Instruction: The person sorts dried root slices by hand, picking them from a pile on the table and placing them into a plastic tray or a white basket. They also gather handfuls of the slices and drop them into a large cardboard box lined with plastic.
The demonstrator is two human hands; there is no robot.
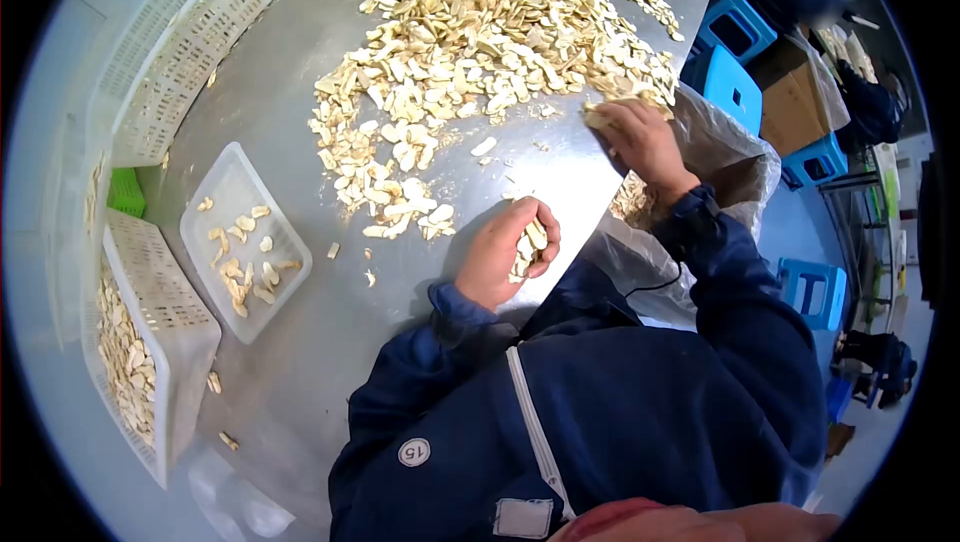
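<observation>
Left hand [505,247] cupped slices [533,239] in curled fingers, best kept snug against spills; right hand [645,142] had half-bent fingers at pile [500,32]'s four o'clock edge, grip unclear

Left hand [503,250] curls its fingers around several pale dried slices [532,242] above the metal bench [275,92]. Right hand [645,142] has its fingertips at slices beside the large pile [490,32]; its grip is unclear. A shallow white tray [290,292] holds scattered slices. A plastic-lined bin [750,167] stands near the right wrist.
</observation>
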